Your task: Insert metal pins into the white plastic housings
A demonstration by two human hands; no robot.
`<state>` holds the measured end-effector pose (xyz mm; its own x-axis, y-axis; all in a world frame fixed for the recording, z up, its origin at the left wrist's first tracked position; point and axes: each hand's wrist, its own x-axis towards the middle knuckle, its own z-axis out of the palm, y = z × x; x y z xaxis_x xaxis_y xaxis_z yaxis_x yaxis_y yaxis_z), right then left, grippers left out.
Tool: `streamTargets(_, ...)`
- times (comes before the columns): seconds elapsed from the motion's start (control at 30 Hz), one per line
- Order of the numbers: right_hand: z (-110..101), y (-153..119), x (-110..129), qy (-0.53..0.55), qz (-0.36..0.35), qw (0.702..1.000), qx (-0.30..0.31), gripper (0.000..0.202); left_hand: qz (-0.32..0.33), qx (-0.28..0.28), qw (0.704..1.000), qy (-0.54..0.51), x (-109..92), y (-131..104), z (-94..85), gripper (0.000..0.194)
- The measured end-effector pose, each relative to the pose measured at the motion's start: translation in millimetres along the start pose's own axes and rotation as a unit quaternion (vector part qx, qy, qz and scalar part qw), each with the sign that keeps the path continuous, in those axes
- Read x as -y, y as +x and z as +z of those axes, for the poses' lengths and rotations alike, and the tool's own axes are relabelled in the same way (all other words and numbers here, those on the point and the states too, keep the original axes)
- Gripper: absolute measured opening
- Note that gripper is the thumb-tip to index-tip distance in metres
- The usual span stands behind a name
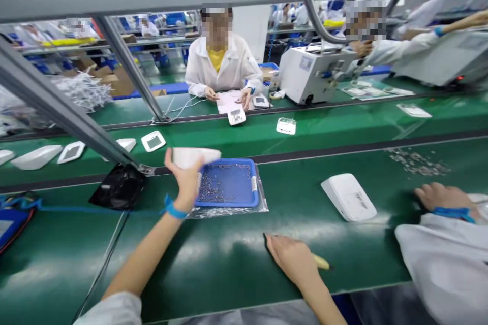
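My left hand [185, 177], with a blue band at the wrist, grips a white plastic housing [195, 156] between thumb and fingers. It is raised over the left edge of a blue tray [238, 183] that holds many small metal screws. Lower down, my right hand [293, 258] rests low over the green bench, its fingers curled round a tool with a yellow handle [321, 262]; a dark tip shows by the fingertips. A white device [348, 197] lies on the bench to the right of the tray.
Across the green belt [251, 137] lie white housings [153, 141]. A black bag [119, 187] sits by the slanted metal post [129, 66]. Small parts [417, 162] are scattered at right, near a neighbour's hand [442, 197]. Opposite, a person [224, 68] handles a white device.
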<state>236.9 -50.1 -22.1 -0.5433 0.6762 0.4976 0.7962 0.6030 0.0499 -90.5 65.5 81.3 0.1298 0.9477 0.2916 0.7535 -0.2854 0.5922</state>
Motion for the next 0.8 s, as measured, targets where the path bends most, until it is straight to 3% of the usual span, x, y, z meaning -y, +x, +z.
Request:
streamTargets(0.1, 3.8, 8.5, 16.1, 0.034, -0.009, 0.997, 0.061, 0.043, -0.072, -0.085, 0.994, -0.006, 18.9, 41.1, -11.8, 0.082)
streamTargets(0.2, 5.3, 15.6, 27.2, 0.044, 0.007, 0.995, 0.089, 0.038, -0.141, -0.145, 0.979, -0.01, 34.8, 60.6, 2.3, 0.08)
streamTargets(0.33, 8.3, 12.0, 33.9, 0.028, 0.04, 0.995, 0.084, 0.039, -0.239, -0.23, 0.943, 0.005, 51.3, 66.9, 26.9, 0.078)
streamTargets(0.4, 9.7, 10.0, 34.8, 0.025, 0.054, 0.995, 0.081, 0.041, -0.198, -0.196, 0.96, 0.023, 51.1, 61.6, 38.0, 0.071)
streamTargets(0.5, 10.6, 10.1, 34.4, 0.028, 0.061, 0.994, 0.08, 0.042, -0.053, -0.024, 0.997, 0.047, 40.2, 50.5, 52.7, 0.033)
streamTargets(0.57, 9.9, 10.9, 33.9, 0.033, 0.059, 0.995, 0.079, 0.042, -0.017, 0.043, 0.997, 0.06, 32.1, 46.6, 60.9, 0.016)
streamTargets(0.8, 5.2, 10.3, 35.8, 0.032, 0.063, 0.994, 0.078, 0.044, -0.036, 0.077, 0.992, 0.089, 30.2, 51.7, 81.8, 0.015)
